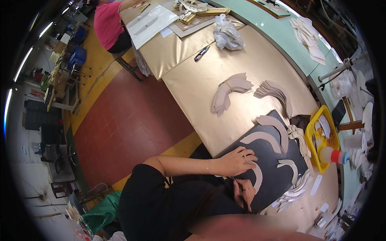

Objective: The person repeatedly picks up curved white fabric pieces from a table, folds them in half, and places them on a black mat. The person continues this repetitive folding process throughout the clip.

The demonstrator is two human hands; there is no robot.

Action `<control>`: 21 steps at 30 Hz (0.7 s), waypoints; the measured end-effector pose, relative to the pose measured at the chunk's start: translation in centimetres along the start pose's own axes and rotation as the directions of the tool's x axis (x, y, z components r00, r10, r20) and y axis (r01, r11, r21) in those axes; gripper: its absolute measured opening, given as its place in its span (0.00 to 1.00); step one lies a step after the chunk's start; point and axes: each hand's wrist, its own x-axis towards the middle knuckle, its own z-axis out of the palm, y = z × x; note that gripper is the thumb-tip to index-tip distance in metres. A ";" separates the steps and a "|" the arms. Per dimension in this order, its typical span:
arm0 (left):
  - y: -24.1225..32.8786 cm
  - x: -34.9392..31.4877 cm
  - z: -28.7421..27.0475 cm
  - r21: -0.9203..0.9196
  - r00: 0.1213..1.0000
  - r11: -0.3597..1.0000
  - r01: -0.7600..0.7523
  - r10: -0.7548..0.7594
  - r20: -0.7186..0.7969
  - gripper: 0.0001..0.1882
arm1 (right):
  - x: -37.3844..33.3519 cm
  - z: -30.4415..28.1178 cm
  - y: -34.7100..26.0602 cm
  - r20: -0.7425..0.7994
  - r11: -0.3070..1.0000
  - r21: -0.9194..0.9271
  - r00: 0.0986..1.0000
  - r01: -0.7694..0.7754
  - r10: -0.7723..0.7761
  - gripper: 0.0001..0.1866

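Looks partway done to me: left hand has bent fingers resting over the upper end of a curved beige strip on the dark board. Right hand curls by its lower end, can't tell if it's gripping. Three other curved pieces lie loose there; two stacks beyond seem unstarted.

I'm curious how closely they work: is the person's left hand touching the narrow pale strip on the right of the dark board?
Apart. The head view shows it: dark board is visible between the left hand and the narrow pale strip.
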 end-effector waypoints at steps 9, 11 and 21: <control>0.0 0.0 0.0 0.001 1.000 1.000 0.005 -0.005 -0.006 0.17 | -0.3 0.2 0.4 -0.009 0.999 0.022 1.000 -0.025 0.025 0.12; 0.0 0.1 0.0 -0.001 1.000 1.000 0.012 -0.012 0.007 0.17 | -0.4 0.1 0.4 0.007 0.999 0.016 0.999 -0.043 0.043 0.12; 0.1 0.1 -0.2 -0.015 1.000 1.000 0.003 -0.003 -0.009 0.17 | -0.5 0.4 0.6 -0.042 1.000 -0.025 0.999 -0.019 0.018 0.11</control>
